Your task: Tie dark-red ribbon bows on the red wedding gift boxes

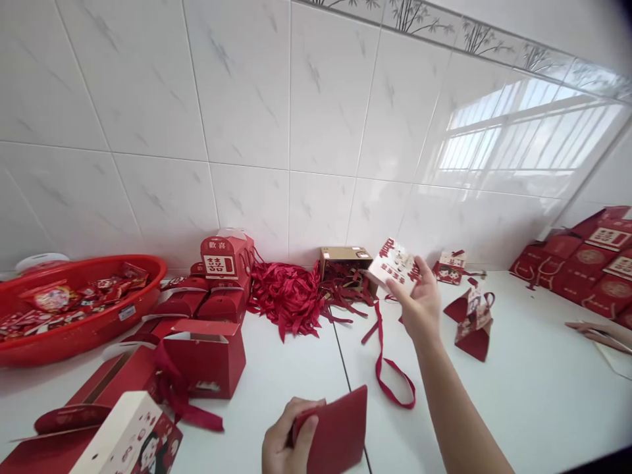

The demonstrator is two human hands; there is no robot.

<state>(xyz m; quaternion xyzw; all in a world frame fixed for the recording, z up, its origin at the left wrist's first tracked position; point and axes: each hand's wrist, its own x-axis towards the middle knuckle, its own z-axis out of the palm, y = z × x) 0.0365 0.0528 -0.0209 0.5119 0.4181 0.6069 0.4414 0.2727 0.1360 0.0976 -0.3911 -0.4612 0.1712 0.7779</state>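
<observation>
My left hand (pixel 289 438) is closed on a plain dark red box (pixel 340 428), which looks flattened, its thumb pressed on the near face. Farther forward and to the right, my right hand (pixel 419 296) grips a small white box (pixel 392 266) with red printing, tilted above the table. Between the two hands a loose red ribbon (pixel 382 375) curls on the white surface. Beyond my right forearm lies a small red printed packet (pixel 474 326) with a ribbon loop. A heap of red ribbons (pixel 286 293) sits against the tiled wall.
Red gift boxes (pixel 224 263) are stacked at the left, with an open red box (pixel 207 359) in front. A red basin (pixel 123 309) holds wrapped sweets. More red boxes (pixel 600 283) stand far right, near a blurred skin-coloured shape (pixel 602 334). A brown carton (pixel 345 253) contains ribbons.
</observation>
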